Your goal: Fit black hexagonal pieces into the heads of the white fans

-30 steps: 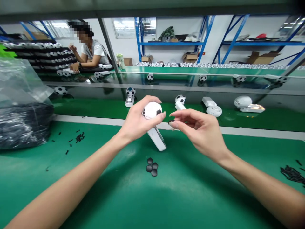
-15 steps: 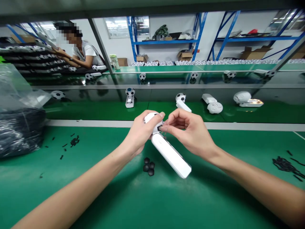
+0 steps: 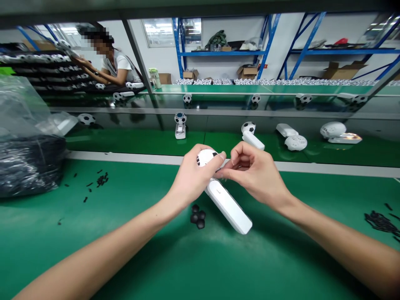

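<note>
Little changes: the left hand [image 3: 192, 179] still clasps a football-patterned ball [image 3: 205, 157] with white handle [image 3: 228, 206]; the right hand [image 3: 254, 175] stays pinched against it, grasping something too small to tell.

A white soccer-ball-shaped head [image 3: 205, 158], only partly covered with black patches, sits at frame centre atop a long glossy white handle [image 3: 228, 206] slanting toward the lower right. Four loose black hexagonal patches [image 3: 198, 216] lie clustered just left of the handle, at lower centre.
</note>
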### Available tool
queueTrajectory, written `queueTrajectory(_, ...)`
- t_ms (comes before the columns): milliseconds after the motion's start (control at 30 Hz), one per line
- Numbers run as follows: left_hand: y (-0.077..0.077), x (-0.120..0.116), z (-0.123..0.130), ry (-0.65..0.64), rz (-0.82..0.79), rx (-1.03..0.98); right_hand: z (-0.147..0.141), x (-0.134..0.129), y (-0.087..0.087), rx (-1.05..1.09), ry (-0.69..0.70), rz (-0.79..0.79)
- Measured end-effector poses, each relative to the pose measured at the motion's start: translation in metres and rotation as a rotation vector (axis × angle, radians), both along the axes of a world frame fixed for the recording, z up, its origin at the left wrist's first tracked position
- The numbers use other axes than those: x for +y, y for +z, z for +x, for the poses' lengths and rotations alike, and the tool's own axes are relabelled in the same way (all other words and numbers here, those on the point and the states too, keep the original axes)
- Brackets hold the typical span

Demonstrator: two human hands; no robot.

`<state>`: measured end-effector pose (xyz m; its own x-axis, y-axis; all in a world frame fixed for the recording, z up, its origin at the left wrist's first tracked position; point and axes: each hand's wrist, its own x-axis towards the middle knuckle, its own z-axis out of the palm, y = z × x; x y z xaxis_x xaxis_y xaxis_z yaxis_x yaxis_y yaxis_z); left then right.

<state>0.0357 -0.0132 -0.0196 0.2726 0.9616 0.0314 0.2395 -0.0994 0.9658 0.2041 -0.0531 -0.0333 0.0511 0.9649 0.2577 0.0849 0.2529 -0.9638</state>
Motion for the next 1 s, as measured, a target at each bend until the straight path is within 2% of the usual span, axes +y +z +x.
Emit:
queueTrajectory(167, 0.005, -0.007, 0.000, -0.014, 0.061, 0.068, 0.004, 0.000, 0.002, 0.000, 0.004, -0.081)
queueTrajectory(333, 0.009, -0.010, 0.001, -0.026, 0.093, 0.043, 0.006, 0.001, 0.009, -0.001, 0.091, -0.150)
queueTrajectory(400, 0.011, -0.010, 0.002, -0.028, 0.082, 0.007, 0.006, 0.001, 0.011, -0.066, 0.066, -0.065)
queueTrajectory(633, 0.022, -0.014, 0.002, -0.027, 0.116, -0.145, -0.002, -0.007, 0.000, -0.433, -0.171, 0.469)
queueTrajectory(733, 0.028, -0.018, 0.002, -0.046, 0.136, -0.174, -0.004, -0.008, 0.000, -0.492, -0.185, 0.579)
queueTrajectory(800, 0.031, -0.016, 0.002, -0.072, 0.187, -0.176, -0.002, -0.006, 0.003, -0.444, -0.190, 0.548)
queueTrajectory(867, 0.033, -0.008, -0.002, -0.077, 0.310, -0.169, 0.001, -0.001, 0.005, -0.342, -0.186, 0.428)
queueTrajectory(933, 0.033, 0.007, -0.009, -0.018, 0.485, -0.176, 0.003, 0.004, 0.001, -0.263, -0.131, 0.230)
queueTrajectory(1000, 0.032, 0.025, -0.020, 0.094, 0.675, -0.202, 0.003, 0.005, -0.008, -0.306, 0.019, -0.008)
